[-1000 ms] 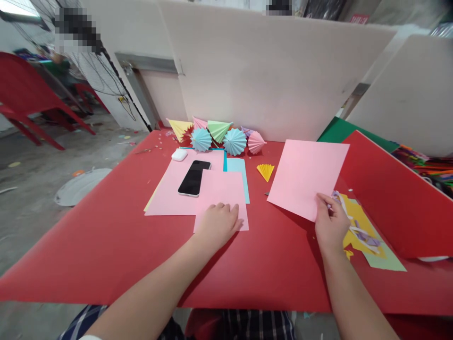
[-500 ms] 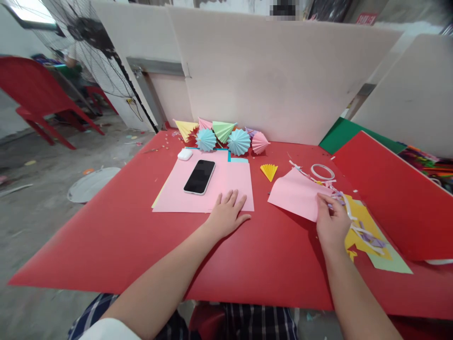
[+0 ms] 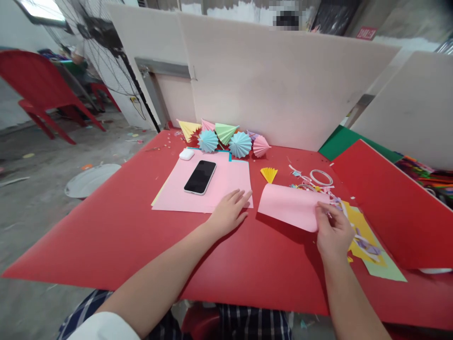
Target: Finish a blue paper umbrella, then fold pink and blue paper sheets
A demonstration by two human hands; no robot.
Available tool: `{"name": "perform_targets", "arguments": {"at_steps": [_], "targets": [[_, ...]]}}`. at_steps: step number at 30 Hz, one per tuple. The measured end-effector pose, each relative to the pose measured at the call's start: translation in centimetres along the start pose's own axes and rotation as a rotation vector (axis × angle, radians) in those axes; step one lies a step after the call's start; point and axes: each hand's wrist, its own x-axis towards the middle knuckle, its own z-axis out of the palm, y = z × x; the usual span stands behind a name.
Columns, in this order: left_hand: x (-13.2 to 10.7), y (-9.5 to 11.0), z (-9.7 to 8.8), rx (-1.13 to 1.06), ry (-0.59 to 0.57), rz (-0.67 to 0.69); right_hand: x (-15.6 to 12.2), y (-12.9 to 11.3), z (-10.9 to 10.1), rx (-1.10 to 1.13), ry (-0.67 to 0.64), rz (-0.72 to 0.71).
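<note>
My right hand pinches the right edge of a small pink sheet of paper, which is lifted off the red table and curls. My left hand lies flat, fingers stretched, on the near right corner of larger pink paper sheets. A dark-screened phone and a small white case rest on those sheets. Beyond the small sheet sits a yellow pleated paper fan. Paper scraps and a white ring of tape lie past my right hand.
Folded paper umbrellas in several colours stand along the white partition at the back. Yellow paper and a leaning red board are on the right. At the far left are a red chair and a fan.
My right hand has drawn the small pink sheet slightly left and nearer, and it curls more. My left hand has shifted slightly right on the larger sheets. The view has tilted a little.
</note>
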Motion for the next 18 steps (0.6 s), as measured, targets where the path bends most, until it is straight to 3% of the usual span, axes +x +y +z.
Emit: {"name": "perform_targets", "arguments": {"at_steps": [5,18], "targets": [[-0.15,0.50,-0.24,-0.126,0.039,0.005,-0.23,-0.28,-0.06,0.022,-0.045,-0.022],[-0.28,0.54,-0.22,-0.279,-0.024,-0.038,-0.41,-0.08,-0.34,0.271,-0.435,0.173]]}}
